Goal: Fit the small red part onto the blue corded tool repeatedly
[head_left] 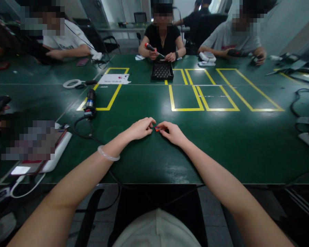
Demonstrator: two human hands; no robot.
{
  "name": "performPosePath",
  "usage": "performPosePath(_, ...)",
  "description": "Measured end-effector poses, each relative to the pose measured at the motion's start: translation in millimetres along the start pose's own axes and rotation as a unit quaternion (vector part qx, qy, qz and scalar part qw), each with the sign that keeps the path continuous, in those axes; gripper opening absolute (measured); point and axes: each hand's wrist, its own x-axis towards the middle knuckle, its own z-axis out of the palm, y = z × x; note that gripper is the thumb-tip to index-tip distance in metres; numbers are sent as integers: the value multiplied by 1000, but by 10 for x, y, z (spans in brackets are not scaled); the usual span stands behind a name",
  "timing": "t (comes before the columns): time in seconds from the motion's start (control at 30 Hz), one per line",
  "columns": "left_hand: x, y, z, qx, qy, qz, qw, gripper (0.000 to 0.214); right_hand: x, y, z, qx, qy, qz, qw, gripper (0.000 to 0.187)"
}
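A small red piece with a dark patch [157, 129] is at the fingertips of my right hand [173, 132], low over the green table; its kind is too small to make out. The fingers of that hand are bent and closed around its edge. Just to the left, my left hand [140, 129] rests near the tabletop with curved fingers, thumb apart from the index finger, and nothing seen between them. A narrow gap separates the two hands. A pale bangle [108, 154] circles my left wrist.
Yellow tape outlines [187, 109] mark the green table [221, 144]. A black tray [162, 71] stands by a person opposite holding a red-handled tool [150, 47]. At left are a black cylinder with a cable [90, 100], a white sheet [113, 79] and a white power bank-like block [58, 151].
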Motion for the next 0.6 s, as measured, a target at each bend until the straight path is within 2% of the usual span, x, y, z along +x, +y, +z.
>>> performPosePath(0.07,10,77,-4,9,-14,10,1000,43,-2,1,-3,5,1,4,1000,22)
performPosePath(0.17,36,148,22,49,1,-9,999,28,-3,14,-7,24,5,5,1000,22)
performPosePath(0.23,53,148,49,16,17,-1,1000,20,3,24,-6,43,19,9,999,20)
performPosePath(0.37,49,139,95,-123,83,41,988,22,29,48,14,121,64,54,989,21)
performPosePath(0.47,23,196,118,-115,130,55,983,21,41,63,35,172,74,73,980,26)
performPosePath(0.6,-3,254,131,-126,129,60,982,22,45,73,22,203,74,69,974,25)
